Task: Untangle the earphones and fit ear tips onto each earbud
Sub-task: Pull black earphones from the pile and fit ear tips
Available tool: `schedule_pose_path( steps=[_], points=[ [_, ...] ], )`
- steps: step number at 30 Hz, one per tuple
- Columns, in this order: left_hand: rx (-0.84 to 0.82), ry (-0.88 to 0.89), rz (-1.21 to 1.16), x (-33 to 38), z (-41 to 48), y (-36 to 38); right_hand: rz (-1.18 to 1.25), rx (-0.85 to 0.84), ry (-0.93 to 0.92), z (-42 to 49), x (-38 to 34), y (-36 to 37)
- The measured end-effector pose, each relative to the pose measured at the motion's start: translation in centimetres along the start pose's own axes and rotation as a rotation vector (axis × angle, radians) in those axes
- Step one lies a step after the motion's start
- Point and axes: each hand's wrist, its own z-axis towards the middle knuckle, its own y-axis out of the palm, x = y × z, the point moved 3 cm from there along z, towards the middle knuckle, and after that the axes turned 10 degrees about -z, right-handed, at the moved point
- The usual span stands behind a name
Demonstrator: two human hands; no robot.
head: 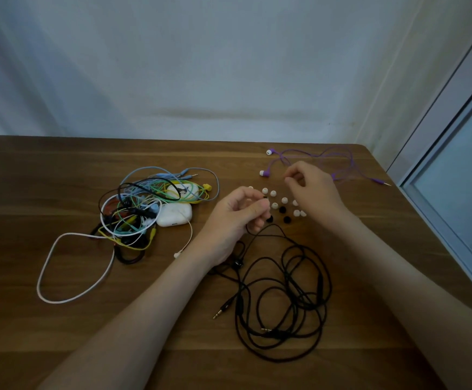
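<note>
Pale wall fills the background; a wooden tabletop point(60, 170) carries all items.

1. Far left: a white cable point(49, 257) lies in 1 wide loop and runs into a tangle of coloured earphones point(142, 212) with green, yellow, blue, black and red leads crossing one another.
2. On the right side of the tangle: 2 white charging cases. The rear case point(184, 190) bears a dark sticker and has leads lying across it. The front case point(174, 216) lies just in front of it.
3. Centre: the left hand point(237, 218) is above the tabletop, fingers curled, thumb and fingertips pinched on the end of the black earphones point(285, 305). The lead drops from under the hand to loose, overlapping coils on the near tabletop. 2 gold jack plugs show among the coils.
4. Between the hands: loose ear tips point(274, 205) lie scattered on the tabletop, several white and 3 black visible, some partly hidden by the hands.
5. Right of centre: the right hand point(310, 184) is above the far edge of the ear tips, fingers curled, thumb and forefinger tips together. Whether it holds anything cannot be told.
6. Behind the right hand: purple earphones point(350, 164) lie spread out and untangled, with a white tip on each of the 2 earbuds.
7. Far right: a window frame point(437, 153) borders the tabletop.
</note>
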Motion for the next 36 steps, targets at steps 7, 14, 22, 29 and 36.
schedule_pose_path(
  steps=[7, 14, 22, 29, 36],
  points=[
    [-0.029, -0.051, 0.010, -0.5, -0.1, 0.4, 0.683, -0.180, 0.194, -4.6, -0.6, -0.9],
    [-0.023, -0.024, 0.020, -0.6, -0.1, 0.5, 0.982, -0.294, 0.216, -5.9, -1.3, 0.9],
    [-0.002, -0.030, 0.009, -1.0, 0.3, 0.5, 1.200, -0.371, 0.286, -6.2, -1.1, 1.1],
    [-0.013, -0.046, -0.005, -1.1, 0.3, 0.5, 1.211, -0.388, 0.307, -6.2, -1.0, 1.4],
    [-0.004, -0.050, 0.027, -1.1, 0.3, 0.3, 1.060, -0.418, 0.290, -6.3, -1.0, 1.2]
  ],
)
